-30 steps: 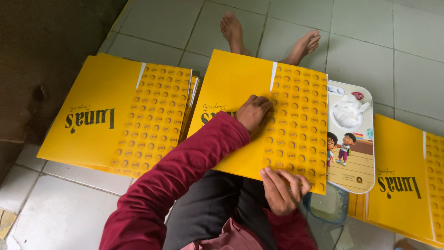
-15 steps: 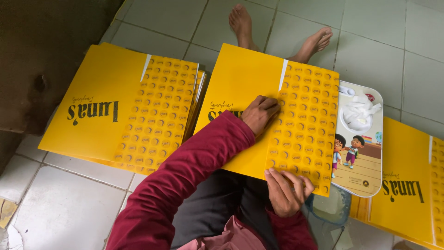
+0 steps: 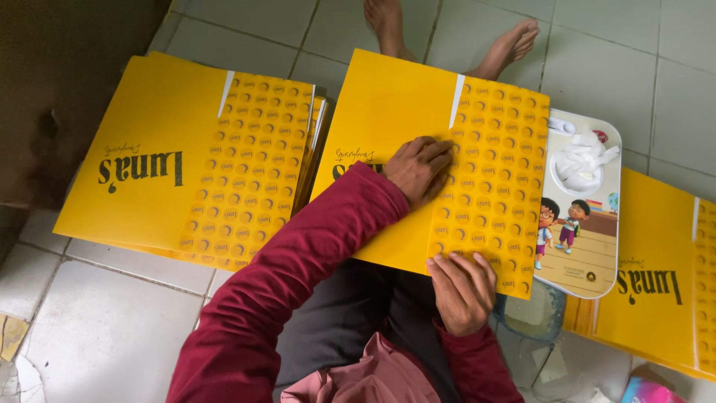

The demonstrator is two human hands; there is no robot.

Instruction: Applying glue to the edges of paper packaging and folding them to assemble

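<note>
My right hand (image 3: 462, 292) pinches the near edge of the yellow card sheet (image 3: 403, 160) on my lap; my left hand (image 3: 420, 169) presses flat, open, mid-sheet. I judge it light, stiff, slick: best held by the edges. Beyond lie a yellow stack (image 3: 160, 160) and a tray (image 3: 589, 254).

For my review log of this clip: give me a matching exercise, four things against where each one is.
Things:
1. left hand
2. right hand
3. picture tray
4. bare feet

Places:
A. on the near edge of the middle yellow sheet
B. on the tiled floor beyond the sheet
C. flat on the middle of the yellow sheet
D. just right of the sheet, holding a white dish

Pairs: 1-C, 2-A, 3-D, 4-B
</note>
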